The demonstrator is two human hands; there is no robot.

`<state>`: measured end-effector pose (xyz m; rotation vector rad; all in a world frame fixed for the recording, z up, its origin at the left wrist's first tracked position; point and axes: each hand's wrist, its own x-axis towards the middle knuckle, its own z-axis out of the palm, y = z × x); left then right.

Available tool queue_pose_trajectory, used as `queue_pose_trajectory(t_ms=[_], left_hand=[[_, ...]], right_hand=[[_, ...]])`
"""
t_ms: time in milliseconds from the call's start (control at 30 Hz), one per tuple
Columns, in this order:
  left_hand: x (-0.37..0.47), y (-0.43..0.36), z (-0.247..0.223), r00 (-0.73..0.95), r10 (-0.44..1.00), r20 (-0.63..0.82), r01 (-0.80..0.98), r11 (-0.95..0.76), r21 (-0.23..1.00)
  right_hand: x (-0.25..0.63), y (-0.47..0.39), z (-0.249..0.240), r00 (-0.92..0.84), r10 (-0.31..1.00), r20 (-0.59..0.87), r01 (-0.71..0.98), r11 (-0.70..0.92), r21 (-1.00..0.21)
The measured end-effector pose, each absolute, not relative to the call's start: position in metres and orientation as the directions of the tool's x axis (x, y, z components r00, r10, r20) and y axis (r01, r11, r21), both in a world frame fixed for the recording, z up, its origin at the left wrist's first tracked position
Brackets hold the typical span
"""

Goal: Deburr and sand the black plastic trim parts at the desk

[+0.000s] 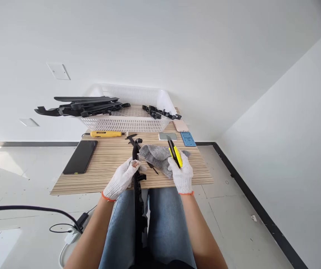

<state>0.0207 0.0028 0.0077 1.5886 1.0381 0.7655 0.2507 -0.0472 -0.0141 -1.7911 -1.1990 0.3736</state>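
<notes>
Left hand (122, 177), gloved, with thumb and fingers pinched around a long black part (136, 186) that stands over the near edge of the table (104, 160) and runs down between the person's legs (164, 224). Right hand (181, 172), also gloved, is curled round a utility knife (178, 156), its blade end pointing to the far side, apart from the part. Chief hazard, as judged: a slip of the blade toward the left hand, where skin shows at a gap in the glove; the likely cause would be the part turning in its single pinch, its lower length appearing to have little firm support. The gray cloth (155, 155) between the hands, bunched on the table, might also snag the blade. Beyond, at the far side, a white openwork basket (129, 125) holds two groups: at left, stacked black parts (84, 106) whose ends project well past the left side; at right, smaller black pieces (160, 112) reaching over the near right rim. A knock to the overhanging ends could, it seems, drag the stack out, its weight lying partly beyond the basket.
</notes>
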Motion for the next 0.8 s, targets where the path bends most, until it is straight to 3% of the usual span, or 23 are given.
queue_pose_trajectory(t_ms=[100, 167, 233, 333, 400, 467, 567, 667, 800], left_hand=[[0.021, 0.001, 0.010, 0.406, 0.913, -0.043, 0.258, -0.070, 0.964], [0.021, 0.000, 0.011, 0.397, 0.917, -0.044, 0.268, -0.070, 0.961], [0.021, 0.000, 0.010, 0.395, 0.918, -0.040, 0.264, -0.072, 0.962], [0.021, 0.001, 0.007, 0.395, 0.918, -0.026, 0.255, -0.082, 0.963], [0.021, 0.001, 0.005, 0.398, 0.917, -0.017, 0.250, -0.091, 0.964], [0.020, 0.001, 0.005, 0.402, 0.916, -0.013, 0.247, -0.095, 0.964], [0.020, 0.000, 0.007, 0.406, 0.914, -0.015, 0.234, -0.088, 0.968], [0.020, -0.001, 0.008, 0.420, 0.907, -0.032, 0.200, -0.058, 0.978], [0.020, -0.002, 0.011, 0.414, 0.907, -0.070, 0.163, 0.002, 0.987]], right_hand=[[0.256, -0.044, -0.015, 0.516, 0.855, 0.051, 0.282, -0.114, -0.953], [0.255, -0.041, -0.013, 0.507, 0.861, 0.027, 0.288, -0.140, -0.947], [0.249, -0.041, -0.009, 0.504, 0.861, 0.063, 0.448, -0.199, -0.872], [0.239, -0.045, 0.005, 0.412, 0.906, 0.091, 0.753, -0.283, -0.594], [0.244, -0.044, 0.021, 0.310, 0.949, 0.056, 0.850, -0.251, -0.464], [0.262, -0.032, 0.040, 0.320, 0.946, 0.056, 0.843, -0.257, -0.472], [0.307, 0.018, 0.062, 0.550, 0.817, 0.177, 0.794, -0.444, -0.416], [0.344, 0.083, 0.063, 0.607, 0.793, 0.055, 0.773, -0.572, -0.273], [0.364, 0.134, 0.039, 0.620, 0.784, -0.024, 0.754, -0.604, -0.256]])
